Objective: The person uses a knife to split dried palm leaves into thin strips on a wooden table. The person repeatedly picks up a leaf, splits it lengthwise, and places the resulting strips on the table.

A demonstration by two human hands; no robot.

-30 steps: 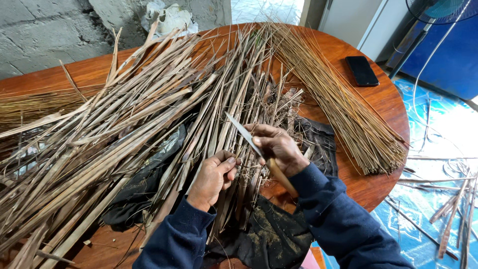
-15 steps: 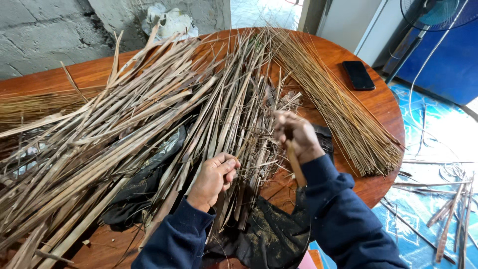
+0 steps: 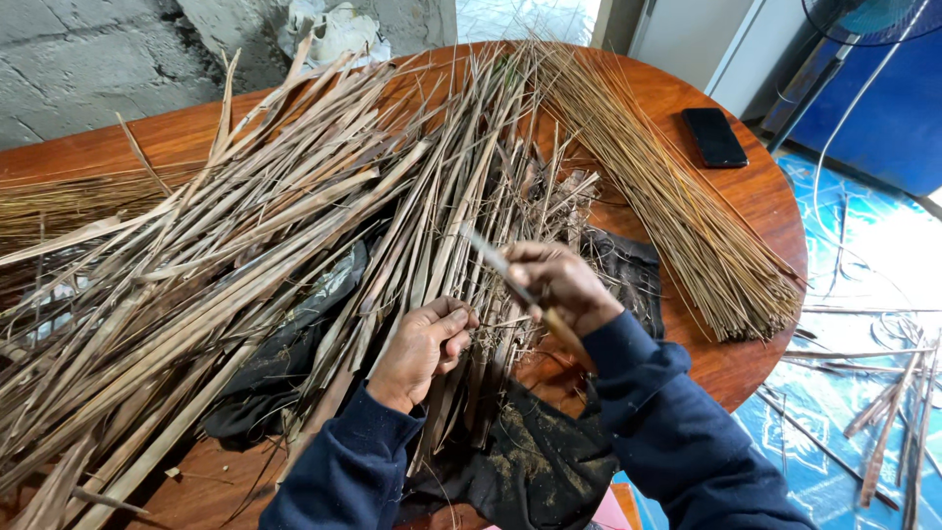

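The right hand [image 3: 559, 285], fist closed round a wooden-handled knife [image 3: 520, 292], has swung back down from its raised position to the dry brown palm-leaf strips [image 3: 294, 236] piled on the round wooden counter [image 3: 756, 196], where the left hand [image 3: 424, 345] still pinches one strip, so the stripping work carries on.
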